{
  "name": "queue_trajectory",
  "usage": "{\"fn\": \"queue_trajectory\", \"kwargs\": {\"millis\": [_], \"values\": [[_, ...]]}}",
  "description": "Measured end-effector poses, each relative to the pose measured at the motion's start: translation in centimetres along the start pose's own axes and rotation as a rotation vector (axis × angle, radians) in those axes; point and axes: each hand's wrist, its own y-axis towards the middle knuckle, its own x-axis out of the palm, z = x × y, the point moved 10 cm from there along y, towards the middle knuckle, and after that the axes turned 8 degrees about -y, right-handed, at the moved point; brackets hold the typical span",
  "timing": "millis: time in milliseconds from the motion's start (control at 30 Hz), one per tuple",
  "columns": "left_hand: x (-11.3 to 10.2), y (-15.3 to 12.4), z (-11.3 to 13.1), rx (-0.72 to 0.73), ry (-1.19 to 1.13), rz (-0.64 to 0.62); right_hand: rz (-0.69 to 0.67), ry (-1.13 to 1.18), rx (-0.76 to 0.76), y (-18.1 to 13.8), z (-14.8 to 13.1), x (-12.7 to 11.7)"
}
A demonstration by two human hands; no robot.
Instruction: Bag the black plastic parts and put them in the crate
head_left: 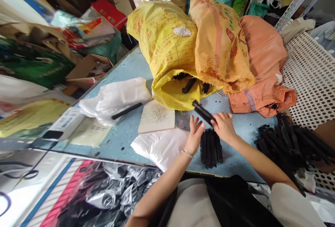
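Observation:
My right hand (pixel 224 126) grips the lower end of a long black plastic part (pixel 203 112), held tilted above the blue table. Its far end points toward the mouth of a yellow woven sack (pixel 167 38), where more black parts (pixel 189 85) show. Just left of the held part is my left hand (pixel 195 135), fingers apart and holding nothing; a bracelet circles its wrist. Below the hands, several black parts (pixel 210 148) lie side by side in a row on the table. A white plastic bag (pixel 162 146) lies beneath my left forearm.
Orange sacks (pixel 221 38) (pixel 264 59) stand beside the yellow one. At right, a heap of black parts (pixel 290 143) lies by a perforated white basket (pixel 311 77). Leftward are a board (pixel 156 117), a black-handled tool (pixel 128 110) and a white box (pixel 64 124). Wrapped black items (pixel 110 192) sit below the table edge.

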Motion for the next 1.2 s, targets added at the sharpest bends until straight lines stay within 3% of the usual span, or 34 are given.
{"fn": "queue_trajectory", "kwargs": {"millis": [100,167,267,400,500,567,667,767,833,900,967,1033,1100,1200], "values": [[1.1,0.1,1.1,-0.06,-0.103,0.03,0.051,0.227,-0.285,-3.8,-4.6,-2.9],[2.0,-1.0,1.9,-0.09,-0.066,-0.006,0.113,0.264,-0.315,-4.0,-4.5,-4.7],[3.3,-3.6,2.4,-0.166,-0.034,-0.101,0.216,0.09,-0.281,-2.4,-2.9,-6.0],[4.1,-5.5,2.2,-0.196,0.048,-0.18,0.174,0.101,-0.323,-1.1,-3.1,-4.8],[2.9,-4.8,3.7,-0.04,0.156,-0.107,0.042,0.378,-0.146,-1.2,-2.8,-3.2],[1.8,-4.2,4.9,0.016,0.194,-0.033,-0.039,0.493,-0.108,-2.2,-3.6,-2.3],[0.6,-3.8,5.7,-0.047,0.156,0.042,0.056,0.348,-0.394,-4.9,-7.1,-3.1],[0.9,-3.7,5.3,-0.16,0.082,0.018,0.233,0.095,-0.682,-8.5,-10.1,-3.1],[0.7,-3.6,5.2,-0.158,0.047,0.029,0.287,0.038,-0.724,-9.5,-10.5,-2.6],[-0.5,-3.3,4.9,-0.14,0.035,0.072,0.251,0.073,-0.726,-9.1,-10.3,-1.9],[-2.2,-3.0,4.1,-0.132,0.078,0.103,0.139,0.164,-0.68,-6.9,-9.4,-1.0],[-3.8,-2.8,2.9,-0.096,0.212,0.112,0.029,0.235,-0.501,-2.5,-7.2,0.3],[-4.9,-3.0,1.5,-0.008,0.4,0.117,-0.049,0.225,-0.189,3.2,-3.4,2.0],[-4.7,-3.9,-1.5,0.141,0.606,0.118,-0.216,0.092,0.284,10.2,2.6,5.2]]}}
